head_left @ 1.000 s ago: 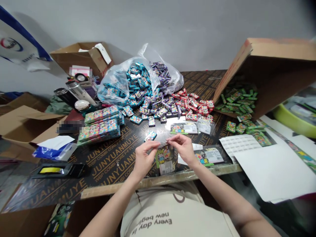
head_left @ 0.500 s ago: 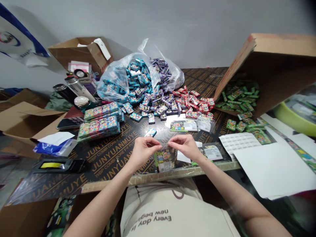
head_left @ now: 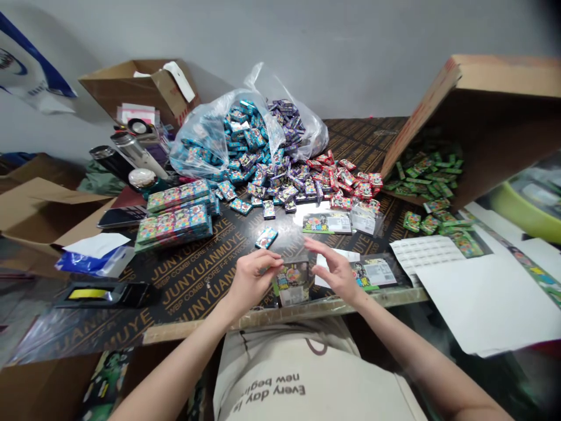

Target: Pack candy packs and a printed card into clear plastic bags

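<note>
My left hand (head_left: 254, 279) is closed in a pinch at the upper left corner of a clear plastic bag (head_left: 293, 286) with a printed card design in black and green. The bag lies at the table's front edge. My right hand (head_left: 335, 273) is open just right of the bag, apart from it, its thumb and fingers spread. A single blue small box (head_left: 266, 238) rests behind my left hand. Right of my right hand, another printed bag (head_left: 379, 272) and a white paper (head_left: 322, 279) lie partly beneath the hand.
Heaps of blue boxes (head_left: 245, 137), purple boxes (head_left: 287, 126) and red boxes (head_left: 346, 181) spill from plastic bags at the back. Green boxes (head_left: 432, 172) lie in a tipped carton (head_left: 504, 76). Wrapped stacks (head_left: 175, 225), a tape dispenser (head_left: 103, 294) and flasks (head_left: 135, 155) stand left.
My right hand has let go of the bag's top edge and moved slightly right, fingers opening. My left hand stays at the bag's upper left corner.
</note>
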The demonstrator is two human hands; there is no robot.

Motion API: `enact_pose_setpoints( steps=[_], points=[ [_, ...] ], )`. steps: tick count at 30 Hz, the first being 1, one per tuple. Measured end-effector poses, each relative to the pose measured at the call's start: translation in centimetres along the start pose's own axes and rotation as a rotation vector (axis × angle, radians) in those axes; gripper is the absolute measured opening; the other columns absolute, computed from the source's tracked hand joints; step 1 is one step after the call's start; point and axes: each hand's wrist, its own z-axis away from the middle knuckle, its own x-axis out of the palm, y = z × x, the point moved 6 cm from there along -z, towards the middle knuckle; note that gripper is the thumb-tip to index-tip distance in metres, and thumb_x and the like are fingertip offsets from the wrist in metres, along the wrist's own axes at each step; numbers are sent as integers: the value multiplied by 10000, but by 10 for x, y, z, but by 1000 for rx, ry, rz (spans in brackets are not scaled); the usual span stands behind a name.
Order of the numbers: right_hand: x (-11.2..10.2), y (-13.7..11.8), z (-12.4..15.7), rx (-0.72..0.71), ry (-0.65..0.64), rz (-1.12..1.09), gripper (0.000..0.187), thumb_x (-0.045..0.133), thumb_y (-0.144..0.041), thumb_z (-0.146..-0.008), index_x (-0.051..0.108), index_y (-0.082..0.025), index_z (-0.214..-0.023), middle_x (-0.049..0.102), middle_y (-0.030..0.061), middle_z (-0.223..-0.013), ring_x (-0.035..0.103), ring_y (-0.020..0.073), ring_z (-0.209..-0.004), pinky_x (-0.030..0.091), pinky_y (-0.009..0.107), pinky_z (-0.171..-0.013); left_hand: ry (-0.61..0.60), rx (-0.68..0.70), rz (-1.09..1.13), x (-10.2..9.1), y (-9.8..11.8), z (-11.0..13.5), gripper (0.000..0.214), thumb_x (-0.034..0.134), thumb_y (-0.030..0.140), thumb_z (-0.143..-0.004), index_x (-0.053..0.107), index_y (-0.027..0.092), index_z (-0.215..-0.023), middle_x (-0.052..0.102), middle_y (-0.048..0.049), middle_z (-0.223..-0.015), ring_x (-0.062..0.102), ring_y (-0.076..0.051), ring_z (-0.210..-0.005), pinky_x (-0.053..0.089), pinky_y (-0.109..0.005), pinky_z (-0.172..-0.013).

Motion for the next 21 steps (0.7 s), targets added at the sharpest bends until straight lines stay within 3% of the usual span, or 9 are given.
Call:
enact_pose_setpoints(
  steps=[2, 3, 6, 9, 12, 14, 17, 19, 21],
  points=[
    [11, 21, 11, 138, -74, -23, 657, 624, -311, -738, 332, -244, -1322, 466, 98, -1288, 496, 225, -1112, 396, 397, -933, 61, -57, 36, -11, -8, 4, 59, 619, 160, -724, 672, 168, -699, 678, -58, -776, 628, -144, -720, 491, -248, -663],
    [21, 32, 17, 196, -154, -26, 675, 629, -305, -730, 324, -236, -1327, 514, 95, -1235, 529, 220, -1059, 417, 388, -904, 98, -91, 54, -17, -14, 7, 50, 629, 164, -714, 672, 167, -689, 679, -56, -769, 630, -147, -716, 495, -251, -660],
    [50, 56, 25, 296, -335, -28, 458, 554, -265, -775, 471, -219, -1223, 631, 55, -1001, 593, 184, -852, 469, 340, -787, 276, -219, 95, -40, -41, 21, 40, 657, 195, -685, 676, 160, -686, 681, -52, -767, 632, -157, -724, 503, -270, -684],
    [63, 69, -2, 293, -225, -27, 443, 494, -281, -811, 422, -224, -1245, 628, 36, -906, 583, 157, -746, 473, 307, -712, 531, -395, 123, -66, -81, 47, 166, 687, 260, -644, 676, 143, -761, 680, -56, -788, 629, -171, -737, 506, -302, -717],
    [66, 79, -49, 227, -91, 157, 474, 499, -310, -799, 395, -218, -1252, 592, 68, -1002, 559, 187, -893, 434, 348, -812, 685, -616, 118, -82, -123, 87, 316, 697, 337, -606, 652, 116, -828, 672, -56, -745, 626, -175, -665, 515, -321, -678],
    [70, 87, -77, 173, -75, 374, 515, 540, -257, -747, 412, -206, -1244, 489, 117, -1201, 455, 239, -1099, 348, 410, -920, 639, -732, 20, -88, -140, 111, 401, 686, 371, -597, 629, 114, -899, 662, -59, -733, 628, -193, -663, 514, -351, -683],
    [88, 100, -106, 54, -278, 604, 711, 571, -106, -616, 371, -234, -1286, 282, 121, -1388, 229, 300, -1273, 200, 496, -988, 505, -727, -330, -94, -143, 130, 452, 661, 396, -607, 610, 165, -992, 640, -91, -902, 602, -261, -868, 452, -441, -830],
    [101, 106, -114, -17, -454, 641, 783, 564, -55, -555, 372, -257, -1287, 302, 102, -1386, 195, 317, -1286, 133, 535, -993, 454, -658, -410, -90, -137, 127, 411, 645, 402, -625, 617, 189, -975, 603, -99, -1014, 552, -279, -985, 398, -456, -905],
    [105, 106, -117, -24, -514, 610, 716, 568, -66, -550, 440, -235, -1235, 442, 106, -1279, 308, 316, -1230, 125, 545, -993, 423, -660, -227, -77, -137, 116, 378, 636, 399, -641, 616, 174, -944, 602, -101, -1008, 562, -258, -967, 419, -421, -890]
  ],
)
